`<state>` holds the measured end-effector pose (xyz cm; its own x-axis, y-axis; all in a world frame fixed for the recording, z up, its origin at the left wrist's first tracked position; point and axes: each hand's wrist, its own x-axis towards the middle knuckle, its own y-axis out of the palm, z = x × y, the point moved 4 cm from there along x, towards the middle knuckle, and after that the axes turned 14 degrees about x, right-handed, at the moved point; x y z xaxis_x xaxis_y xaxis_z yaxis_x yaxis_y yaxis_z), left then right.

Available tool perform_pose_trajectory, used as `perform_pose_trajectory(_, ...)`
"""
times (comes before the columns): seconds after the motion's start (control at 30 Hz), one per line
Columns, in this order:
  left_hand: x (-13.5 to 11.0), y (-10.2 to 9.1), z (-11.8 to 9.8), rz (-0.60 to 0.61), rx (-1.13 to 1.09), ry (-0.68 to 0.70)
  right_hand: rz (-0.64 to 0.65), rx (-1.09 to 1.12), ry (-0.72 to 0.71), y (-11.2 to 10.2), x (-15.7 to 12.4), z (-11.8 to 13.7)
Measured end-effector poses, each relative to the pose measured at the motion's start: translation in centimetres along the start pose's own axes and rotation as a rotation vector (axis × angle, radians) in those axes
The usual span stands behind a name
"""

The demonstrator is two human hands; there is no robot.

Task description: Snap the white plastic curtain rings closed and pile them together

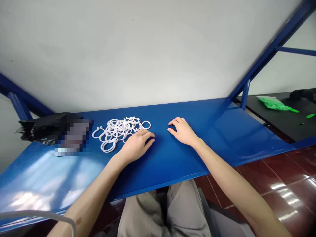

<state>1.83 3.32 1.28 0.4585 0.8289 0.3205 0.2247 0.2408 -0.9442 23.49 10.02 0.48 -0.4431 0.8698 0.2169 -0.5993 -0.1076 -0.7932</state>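
Note:
A heap of several white plastic rings [118,131] lies on the blue table [222,131], left of the middle. My left hand [137,144] rests palm down at the heap's right edge, fingers stretched flat, holding nothing. My right hand [183,131] lies flat on the bare blue surface a little to the right, fingers extended, empty as well. The two hands are a short gap apart.
A crumpled black plastic bag [41,130] sits at the table's far left beside a blurred patch [72,136]. A white wall stands behind. Blue frame struts [266,54] rise at both sides. At the right, a black table [283,118] carries green bits [275,103].

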Motion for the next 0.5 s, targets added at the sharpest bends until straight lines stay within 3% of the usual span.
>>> perform_pose_trajectory(0.13,-0.1,-0.1,0.3,-0.028,0.009,-0.023,0.003,-0.006,-0.013,0.0,0.0,0.0)
perform_pose_trajectory(0.37,-0.2,-1.9,2.7,-0.304,0.12,-0.204,0.034,0.019,0.009,-0.2,-0.1,0.1)
perform_pose_trajectory(0.5,-0.3,-1.8,3.4,-0.27,0.2,-0.234,0.05,0.017,0.017,-0.3,-0.1,0.3)
